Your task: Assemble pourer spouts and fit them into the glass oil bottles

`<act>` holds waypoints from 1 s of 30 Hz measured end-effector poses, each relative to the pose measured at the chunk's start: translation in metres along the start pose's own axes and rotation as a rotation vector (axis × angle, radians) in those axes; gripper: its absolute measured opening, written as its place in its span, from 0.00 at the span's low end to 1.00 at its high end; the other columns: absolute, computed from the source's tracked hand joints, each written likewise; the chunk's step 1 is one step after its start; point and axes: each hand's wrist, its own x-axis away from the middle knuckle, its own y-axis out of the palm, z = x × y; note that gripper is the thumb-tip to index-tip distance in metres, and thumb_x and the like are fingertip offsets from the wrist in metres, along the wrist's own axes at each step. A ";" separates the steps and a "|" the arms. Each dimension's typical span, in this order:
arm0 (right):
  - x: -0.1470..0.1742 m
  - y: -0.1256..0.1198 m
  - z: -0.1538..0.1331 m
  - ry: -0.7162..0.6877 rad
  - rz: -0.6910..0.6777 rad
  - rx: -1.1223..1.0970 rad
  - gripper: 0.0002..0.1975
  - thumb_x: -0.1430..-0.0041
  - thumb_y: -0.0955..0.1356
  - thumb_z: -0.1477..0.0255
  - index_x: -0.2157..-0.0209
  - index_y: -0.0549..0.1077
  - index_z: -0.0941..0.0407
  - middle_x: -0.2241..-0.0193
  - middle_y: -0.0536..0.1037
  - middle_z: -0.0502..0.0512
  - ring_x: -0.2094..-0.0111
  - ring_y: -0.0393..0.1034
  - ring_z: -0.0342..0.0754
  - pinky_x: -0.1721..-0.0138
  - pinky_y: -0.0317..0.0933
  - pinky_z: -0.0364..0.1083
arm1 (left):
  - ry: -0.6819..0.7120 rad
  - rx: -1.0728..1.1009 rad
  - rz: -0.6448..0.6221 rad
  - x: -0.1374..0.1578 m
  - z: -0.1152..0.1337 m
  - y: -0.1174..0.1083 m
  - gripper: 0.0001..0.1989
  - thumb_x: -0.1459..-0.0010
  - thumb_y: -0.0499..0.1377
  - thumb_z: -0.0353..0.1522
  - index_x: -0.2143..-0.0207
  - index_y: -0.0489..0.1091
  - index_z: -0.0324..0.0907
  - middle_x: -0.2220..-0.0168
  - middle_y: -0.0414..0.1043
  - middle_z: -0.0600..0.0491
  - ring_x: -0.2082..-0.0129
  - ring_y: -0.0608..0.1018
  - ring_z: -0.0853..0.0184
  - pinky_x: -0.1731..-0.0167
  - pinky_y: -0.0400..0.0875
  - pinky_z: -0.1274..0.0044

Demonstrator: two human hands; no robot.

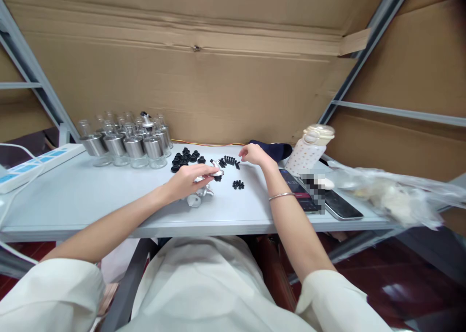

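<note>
My left hand (189, 180) pinches a silver pour spout (217, 172) with a black ribbed stopper at its base, held just above the table. Under that hand lie several silver spout pieces (194, 199), partly covered by my fingers. My right hand (253, 154) hovers at the right end of a row of small black levers (230, 160). Its fingers are curved, thumb and forefinger a little apart, with nothing visible between them. Nearer to me sits a cluster of tiny black caps (238, 184). Black ribbed stoppers (184, 159) are grouped beyond my left hand.
Several glass bottles with steel bands (134, 148) stand at the back left, one topped with a spout. A power strip (40, 163) lies at the left. On the right are a dotted flask (307, 152), phones (342, 206), a dark cloth (273, 150) and plastic bags (393, 196).
</note>
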 end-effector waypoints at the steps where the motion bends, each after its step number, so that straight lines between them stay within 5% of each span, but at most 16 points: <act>1: -0.001 0.002 0.003 0.016 -0.013 0.009 0.11 0.55 0.71 0.81 0.66 0.79 0.59 0.66 0.81 0.58 0.64 0.74 0.48 0.61 0.64 0.41 | 0.008 0.010 0.001 0.000 0.000 0.000 0.11 0.39 0.55 0.28 0.55 0.71 0.38 0.64 0.79 0.50 0.69 0.80 0.73 0.66 0.74 0.84; 10: -0.007 0.014 0.009 0.071 -0.063 0.025 0.12 0.54 0.72 0.77 0.63 0.79 0.57 0.62 0.80 0.59 0.62 0.74 0.49 0.60 0.64 0.41 | -0.008 0.034 -0.026 0.000 0.001 0.000 0.11 0.40 0.55 0.28 0.56 0.71 0.38 0.63 0.79 0.49 0.70 0.80 0.73 0.65 0.75 0.83; 17: -0.006 0.014 0.009 0.057 -0.033 -0.059 0.08 0.58 0.73 0.78 0.71 0.79 0.58 0.68 0.80 0.58 0.66 0.74 0.47 0.63 0.64 0.40 | -0.053 0.057 -0.080 0.002 0.000 0.000 0.15 0.44 0.62 0.36 0.56 0.73 0.37 0.63 0.79 0.48 0.72 0.79 0.72 0.67 0.75 0.82; 23: 0.000 0.002 0.009 0.013 0.031 -0.270 0.05 0.61 0.71 0.81 0.81 0.73 0.59 0.81 0.76 0.53 0.74 0.72 0.45 0.66 0.65 0.42 | -0.050 0.042 -0.063 0.001 -0.001 0.001 0.12 0.41 0.59 0.33 0.57 0.72 0.37 0.63 0.79 0.48 0.71 0.79 0.72 0.67 0.76 0.82; 30: 0.014 -0.015 -0.020 -0.164 0.084 -0.692 0.09 0.53 0.71 0.71 0.74 0.66 0.57 0.74 0.79 0.55 0.71 0.73 0.42 0.65 0.67 0.42 | -0.057 0.082 -0.089 -0.002 0.002 -0.003 0.13 0.41 0.57 0.28 0.53 0.69 0.39 0.58 0.74 0.48 0.69 0.78 0.74 0.63 0.76 0.82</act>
